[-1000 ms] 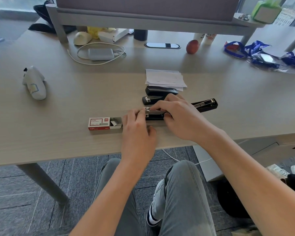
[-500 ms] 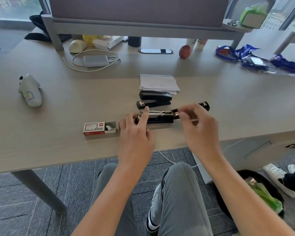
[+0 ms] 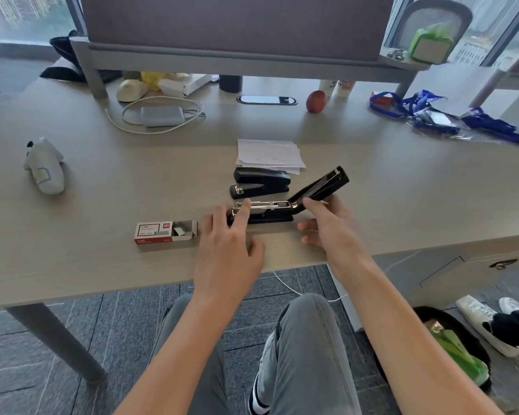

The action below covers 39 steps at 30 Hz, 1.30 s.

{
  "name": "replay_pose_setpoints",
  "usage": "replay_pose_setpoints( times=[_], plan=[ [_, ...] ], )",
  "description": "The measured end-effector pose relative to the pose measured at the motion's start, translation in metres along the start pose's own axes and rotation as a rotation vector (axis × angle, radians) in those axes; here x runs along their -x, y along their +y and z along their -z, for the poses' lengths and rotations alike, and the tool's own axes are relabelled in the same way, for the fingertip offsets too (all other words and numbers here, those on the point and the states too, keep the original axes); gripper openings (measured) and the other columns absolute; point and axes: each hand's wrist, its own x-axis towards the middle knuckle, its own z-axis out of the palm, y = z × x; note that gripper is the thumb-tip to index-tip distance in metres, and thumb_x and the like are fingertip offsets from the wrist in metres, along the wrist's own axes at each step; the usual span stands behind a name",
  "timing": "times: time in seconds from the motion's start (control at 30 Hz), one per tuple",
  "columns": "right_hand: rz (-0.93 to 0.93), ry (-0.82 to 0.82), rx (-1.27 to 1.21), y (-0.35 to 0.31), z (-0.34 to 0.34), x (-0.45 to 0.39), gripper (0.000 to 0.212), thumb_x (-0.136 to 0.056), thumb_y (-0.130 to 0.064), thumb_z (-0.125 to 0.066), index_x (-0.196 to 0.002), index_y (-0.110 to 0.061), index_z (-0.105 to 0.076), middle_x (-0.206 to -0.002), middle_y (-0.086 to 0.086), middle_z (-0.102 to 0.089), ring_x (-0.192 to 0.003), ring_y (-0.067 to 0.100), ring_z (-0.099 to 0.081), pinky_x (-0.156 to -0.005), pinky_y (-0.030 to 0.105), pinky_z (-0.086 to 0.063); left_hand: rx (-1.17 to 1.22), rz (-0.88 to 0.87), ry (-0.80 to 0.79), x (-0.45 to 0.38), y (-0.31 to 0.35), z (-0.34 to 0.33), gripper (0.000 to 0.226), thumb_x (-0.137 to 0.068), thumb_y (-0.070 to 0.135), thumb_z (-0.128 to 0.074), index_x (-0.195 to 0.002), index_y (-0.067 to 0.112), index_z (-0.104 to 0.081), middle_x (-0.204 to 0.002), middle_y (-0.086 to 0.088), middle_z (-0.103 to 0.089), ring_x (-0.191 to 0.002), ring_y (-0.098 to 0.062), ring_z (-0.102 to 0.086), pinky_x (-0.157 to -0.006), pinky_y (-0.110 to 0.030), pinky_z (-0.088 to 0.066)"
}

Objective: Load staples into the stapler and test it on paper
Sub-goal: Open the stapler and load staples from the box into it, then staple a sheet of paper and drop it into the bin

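A black stapler (image 3: 270,212) lies opened near the desk's front edge, its metal staple channel exposed. My left hand (image 3: 226,244) holds its front end, index finger on the channel. My right hand (image 3: 327,227) grips the stapler's black lid (image 3: 322,185) from below; the lid is tilted up to the right. A red and white staple box (image 3: 164,232) lies open just left of my left hand. A second black stapler (image 3: 261,182) sits closed behind the first. A stack of white paper (image 3: 268,154) lies behind that.
A white plush toy (image 3: 44,169) lies at the left. A grey power brick with white cable (image 3: 161,115), an apple (image 3: 315,101) and blue lanyards (image 3: 444,115) sit at the back under a monitor shelf (image 3: 240,61). A bin (image 3: 453,351) stands on the floor at right.
My right hand left the staple channel, took the lid and raised it from flat on the desk to a tilt. My left hand stayed on the stapler's front.
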Motion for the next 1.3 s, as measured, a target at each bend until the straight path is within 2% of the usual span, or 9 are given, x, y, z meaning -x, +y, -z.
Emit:
replay_pose_setpoints(
  times=[0.13,0.23,0.3,0.37,0.57,0.77,0.97,1.17,1.3],
  plan=[
    [0.396,-0.021,0.527,0.003,-0.006,-0.009,0.018,-0.095,-0.034,-0.068,-0.113,-0.036,-0.065,-0.1,-0.014,-0.07,-0.076,0.01,-0.064,-0.071,0.027,-0.051,0.031,-0.01,0.009,0.0,-0.001,0.002,0.075,-0.09,0.03,-0.058,-0.158,0.021,-0.028,-0.133,-0.005,-0.049,-0.12,-0.025,-0.038,-0.093,-0.042,-0.048],
    [0.548,-0.137,0.771,0.006,-0.007,-0.016,0.037,-0.091,-0.034,-0.074,-0.127,-0.034,-0.067,-0.116,-0.01,-0.065,-0.106,0.012,-0.057,-0.09,0.026,-0.043,0.093,-0.012,0.017,0.002,0.001,0.004,0.1,-0.088,0.029,-0.059,-0.161,0.021,0.009,-0.128,-0.004,-0.054,-0.113,-0.026,-0.041,-0.095,-0.044,-0.046],
    [0.571,-0.211,0.83,0.007,-0.008,-0.018,0.039,-0.094,-0.028,-0.071,-0.133,-0.03,-0.066,-0.116,-0.011,-0.06,-0.108,0.012,-0.052,-0.089,0.022,-0.035,0.116,-0.008,0.031,0.002,0.003,0.005,0.104,-0.09,0.031,-0.058,-0.158,0.025,0.021,-0.131,-0.005,-0.054,-0.113,-0.027,-0.041,-0.094,-0.046,-0.047],
    [0.557,-0.263,0.826,0.007,-0.008,-0.02,0.039,-0.098,-0.024,-0.066,-0.136,-0.028,-0.063,-0.111,-0.011,-0.058,-0.102,0.011,-0.051,-0.088,0.025,-0.034,0.057,-0.031,0.038,0.002,0.003,0.003,0.099,-0.092,0.034,-0.056,-0.159,0.025,0.017,-0.128,-0.007,-0.053,-0.113,-0.028,-0.042,-0.097,-0.045,-0.045],
    [0.575,-0.316,0.853,0.011,0.001,-0.024,0.037,-0.1,-0.022,-0.062,-0.135,-0.03,-0.06,-0.107,-0.012,-0.054,-0.104,0.013,-0.052,-0.09,0.03,-0.039,-0.017,-0.039,0.03,0.001,0.001,-0.001,0.073,-0.092,0.032,-0.054,-0.158,0.019,-0.025,-0.13,-0.005,-0.052,-0.117,-0.028,-0.042,-0.1,-0.043,-0.043],
    [0.569,-0.294,0.823,0.013,0.014,-0.016,0.036,-0.099,-0.021,-0.06,-0.132,-0.035,-0.059,-0.108,-0.011,-0.058,-0.103,0.01,-0.054,-0.084,0.015,-0.037,-0.025,-0.066,0.027,-0.004,0.007,-0.003,0.069,-0.091,0.028,-0.051,-0.157,0.022,-0.031,-0.135,0.0,-0.055,-0.122,-0.024,-0.046,-0.107,-0.042,-0.034],
    [0.524,-0.245,0.853,0.009,0.015,-0.012,0.029,-0.093,-0.018,-0.062,-0.119,-0.032,-0.059,-0.11,-0.006,-0.063,-0.101,0.017,-0.057,-0.081,0.03,-0.039,0.059,-0.072,-0.018,-0.015,0.016,0.001,0.067,-0.093,0.03,-0.052,-0.156,0.03,-0.031,-0.142,0.005,-0.053,-0.125,-0.02,-0.046,-0.102,-0.037,-0.032],
    [0.485,-0.192,0.971,0.004,0.016,-0.005,0.025,-0.084,-0.025,-0.067,-0.109,-0.028,-0.061,-0.093,-0.011,-0.053,-0.094,0.021,-0.054,-0.077,0.037,-0.045,0.119,-0.133,-0.09,-0.02,0.014,0.005,0.071,-0.094,0.033,-0.05,-0.158,0.034,-0.021,-0.134,0.0,-0.055,-0.12,-0.024,-0.05,-0.103,-0.045,-0.041],
    [0.367,-0.151,1.116,-0.001,0.019,-0.006,0.017,-0.092,-0.035,-0.064,-0.097,-0.023,-0.052,-0.09,-0.004,-0.048,-0.088,0.024,-0.051,-0.071,0.037,-0.04,0.217,-0.154,-0.041,-0.041,0.025,0.01,0.057,-0.096,0.033,-0.055,-0.15,0.019,-0.042,-0.133,-0.006,-0.055,-0.122,-0.026,-0.051,-0.096,-0.042,-0.048]
  ],
)
